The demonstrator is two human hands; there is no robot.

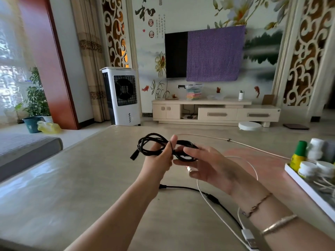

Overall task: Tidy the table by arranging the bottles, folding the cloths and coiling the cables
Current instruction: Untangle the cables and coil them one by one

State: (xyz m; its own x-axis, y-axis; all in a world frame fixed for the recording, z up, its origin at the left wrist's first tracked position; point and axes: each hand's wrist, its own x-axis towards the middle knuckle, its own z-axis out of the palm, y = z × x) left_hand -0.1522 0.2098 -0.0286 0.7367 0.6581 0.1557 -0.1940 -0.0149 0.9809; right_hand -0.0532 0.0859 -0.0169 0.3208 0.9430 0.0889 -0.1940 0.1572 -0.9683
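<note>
A black coiled cable (155, 144), a white cable (213, 205), a yellow bottle (298, 154) green-capped, and a purple dotted cloth (214, 55).

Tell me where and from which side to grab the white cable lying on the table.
Take the white cable on its bare run just left of the right hand's wrist, coming from above. There it lies flat on the table, clear of the black cable that it crosses farther along. Its plug end near the bottom edge would likely trail the whole length.
</note>
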